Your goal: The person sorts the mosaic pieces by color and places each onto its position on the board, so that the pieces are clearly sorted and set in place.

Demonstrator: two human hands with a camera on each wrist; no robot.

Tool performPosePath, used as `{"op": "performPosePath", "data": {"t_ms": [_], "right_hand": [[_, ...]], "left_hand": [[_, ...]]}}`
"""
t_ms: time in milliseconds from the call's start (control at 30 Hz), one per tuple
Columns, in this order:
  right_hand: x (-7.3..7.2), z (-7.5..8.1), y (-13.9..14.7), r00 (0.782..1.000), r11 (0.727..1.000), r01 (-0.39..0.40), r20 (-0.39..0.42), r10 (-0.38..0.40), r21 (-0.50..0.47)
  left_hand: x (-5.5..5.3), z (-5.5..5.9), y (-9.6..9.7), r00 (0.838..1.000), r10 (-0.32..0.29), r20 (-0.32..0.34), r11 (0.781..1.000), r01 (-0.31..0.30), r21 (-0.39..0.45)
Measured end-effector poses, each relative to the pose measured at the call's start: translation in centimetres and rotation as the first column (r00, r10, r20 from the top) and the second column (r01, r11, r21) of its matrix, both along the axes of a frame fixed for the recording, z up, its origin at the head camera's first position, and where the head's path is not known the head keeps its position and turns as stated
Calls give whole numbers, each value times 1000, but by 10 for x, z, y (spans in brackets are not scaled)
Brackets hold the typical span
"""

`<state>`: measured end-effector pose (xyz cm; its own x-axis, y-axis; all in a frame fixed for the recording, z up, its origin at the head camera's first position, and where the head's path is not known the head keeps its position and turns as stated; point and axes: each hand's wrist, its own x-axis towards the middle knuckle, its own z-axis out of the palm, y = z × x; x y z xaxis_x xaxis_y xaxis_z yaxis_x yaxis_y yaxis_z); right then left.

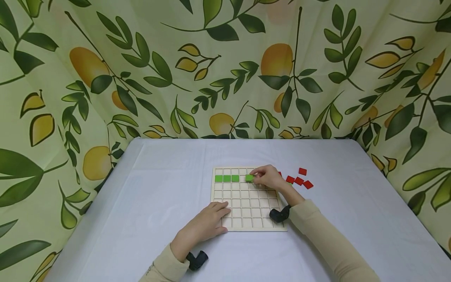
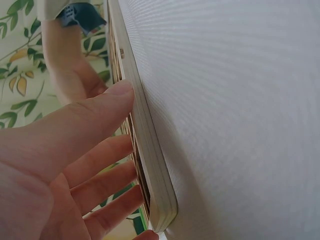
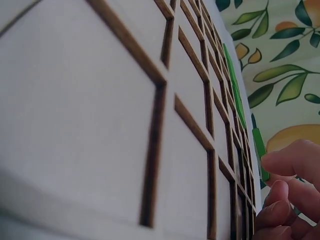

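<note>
A wooden grid board with square cells lies on the white cloth. In its second row from the far edge, three green square tiles sit side by side at the left. My right hand pinches another green tile over that same row, to the right of the three. The right wrist view shows that tile tilted between fingertips and thumb, above the board. My left hand rests at the board's near left corner, fingers extended over the cells and thumb against the edge.
Several red square tiles lie scattered on the cloth beyond the board's right side, some partly hidden behind the right hand. A black wrist-worn device overlaps the board's near right part. A patterned curtain hangs behind the table.
</note>
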<state>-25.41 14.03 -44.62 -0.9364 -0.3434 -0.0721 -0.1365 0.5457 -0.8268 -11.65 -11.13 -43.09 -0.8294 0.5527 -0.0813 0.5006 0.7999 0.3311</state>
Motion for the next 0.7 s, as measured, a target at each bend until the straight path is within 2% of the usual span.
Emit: {"op": "performPosePath", "data": {"t_ms": [167, 433, 700], "right_hand": [[0, 2, -1, 1000, 1000, -20, -9, 20, 10], [-6, -3, -3, 996, 998, -47, -68, 50, 44], [-9, -3, -7, 996, 997, -59, -65, 62, 56]], "left_hand": [[0, 0, 0, 1000, 0, -4, 1000, 0, -4], [0, 1, 0, 1000, -3, -10, 1000, 3, 3], [-1, 0, 0, 1000, -11, -9, 1000, 11, -6]]}}
